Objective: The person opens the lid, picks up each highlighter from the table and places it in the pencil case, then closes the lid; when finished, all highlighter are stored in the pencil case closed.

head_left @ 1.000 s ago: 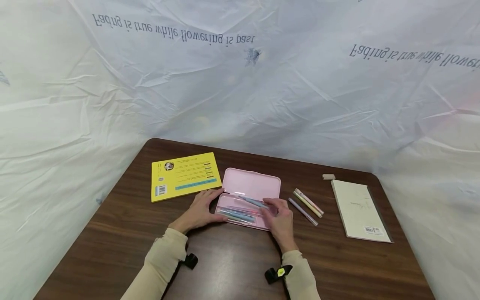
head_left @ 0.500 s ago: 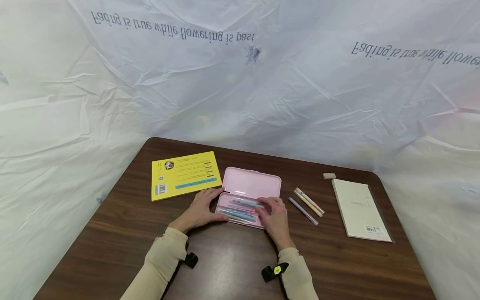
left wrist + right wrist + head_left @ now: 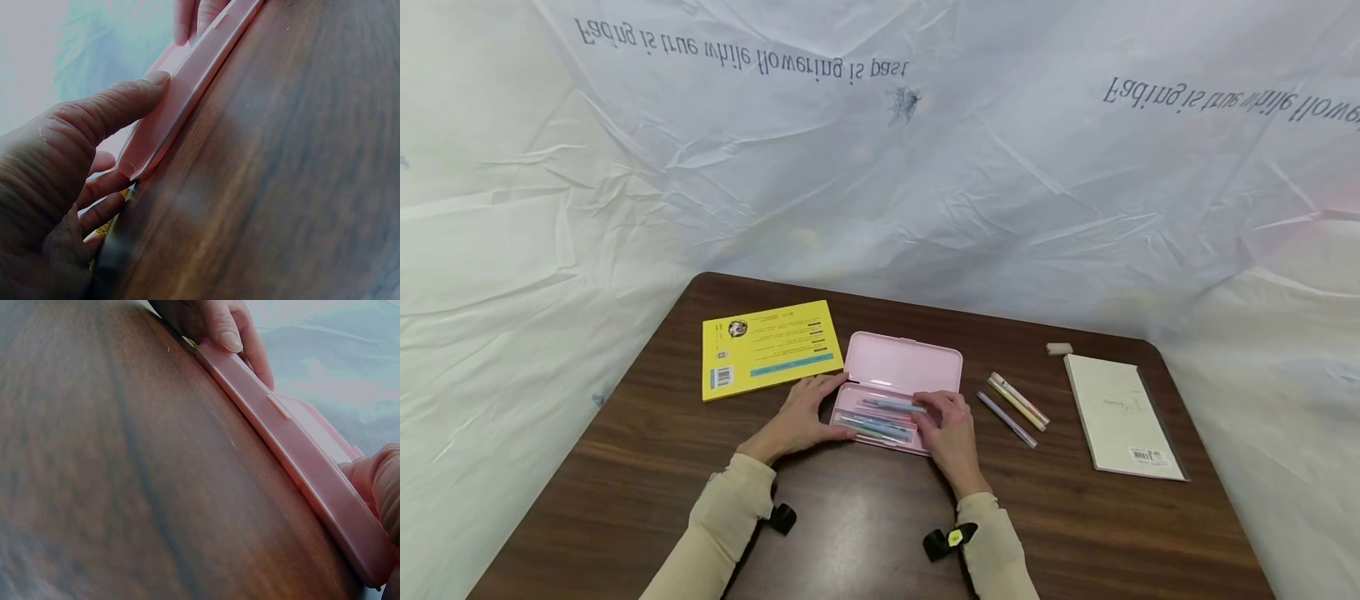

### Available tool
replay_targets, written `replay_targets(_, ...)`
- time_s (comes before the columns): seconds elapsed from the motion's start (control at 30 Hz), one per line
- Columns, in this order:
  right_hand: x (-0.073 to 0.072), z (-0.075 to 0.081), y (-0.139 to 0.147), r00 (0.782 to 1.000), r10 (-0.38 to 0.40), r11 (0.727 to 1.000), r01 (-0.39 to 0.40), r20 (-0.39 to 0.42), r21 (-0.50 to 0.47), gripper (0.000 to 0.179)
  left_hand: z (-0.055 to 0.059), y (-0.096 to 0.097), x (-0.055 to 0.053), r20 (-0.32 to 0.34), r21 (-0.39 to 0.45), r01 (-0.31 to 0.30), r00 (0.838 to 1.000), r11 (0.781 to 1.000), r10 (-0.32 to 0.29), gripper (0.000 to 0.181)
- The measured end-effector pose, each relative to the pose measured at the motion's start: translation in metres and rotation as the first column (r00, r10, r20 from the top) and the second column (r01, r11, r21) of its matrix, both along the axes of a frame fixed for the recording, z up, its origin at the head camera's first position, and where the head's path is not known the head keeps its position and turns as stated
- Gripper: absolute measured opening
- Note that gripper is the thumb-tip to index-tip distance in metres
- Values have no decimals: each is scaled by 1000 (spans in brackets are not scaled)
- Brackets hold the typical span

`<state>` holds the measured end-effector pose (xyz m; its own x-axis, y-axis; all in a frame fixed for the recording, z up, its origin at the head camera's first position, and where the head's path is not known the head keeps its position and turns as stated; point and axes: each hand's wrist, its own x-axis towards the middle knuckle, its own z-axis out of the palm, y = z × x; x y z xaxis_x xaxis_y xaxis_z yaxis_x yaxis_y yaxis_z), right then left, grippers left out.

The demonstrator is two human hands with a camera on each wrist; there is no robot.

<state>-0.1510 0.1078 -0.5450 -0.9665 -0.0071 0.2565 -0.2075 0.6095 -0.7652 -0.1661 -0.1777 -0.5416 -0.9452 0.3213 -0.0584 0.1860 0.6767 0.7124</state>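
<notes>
A pink pencil case (image 3: 904,360) lies open on the table, its lid tipped back. Several pens (image 3: 874,428) rest in its front part. My left hand (image 3: 795,423) grips the case's left end; in the left wrist view the thumb lies on the front wall (image 3: 178,97) and the other fingers are at the end. At the right end, my right hand (image 3: 953,435) pinches the end of a blue pen (image 3: 886,405), which lies low inside the case behind the other pens. The case wall (image 3: 306,456) hides those fingertips in the right wrist view.
Left of the case is a yellow book (image 3: 771,350). To the right are a purple pen (image 3: 1006,419) and a few more pens (image 3: 1018,402) side by side. Farther right lie an eraser (image 3: 1059,349) and a white notebook (image 3: 1120,417). A pale curtain (image 3: 880,183) hangs behind the table (image 3: 850,517).
My right hand has lowered the blue pen from a slant above the case to lie flat inside it, shifting slightly left. The left hand has stayed on the case.
</notes>
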Motion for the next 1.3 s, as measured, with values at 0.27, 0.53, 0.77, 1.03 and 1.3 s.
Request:
replay_targets(0.27,0,-1,1,1000,7,1000,-8,-12,-17,27,2,0,0,9,-11,-3,1000,1000,3,105)
replay_targets(0.53,1,-1,0,998,8,999,-11,-58,-46,27,1,0,3,-8,-6,-6,1000,1000,6,105)
replay_targets(0.77,-3,-1,7,961,-53,988,11,-272,-153,23,1,0,3,-15,0,-4,1000,1000,4,106)
replay_targets(1.03,-7,1,40,943,-183,967,122,-279,-223,25,1,0,3,-9,-10,-7,1000,1000,7,105)
replay_targets(1.3,-9,3,77,922,-294,948,247,-254,-202,26,1,0,2,-15,-13,0,1000,1000,0,106)
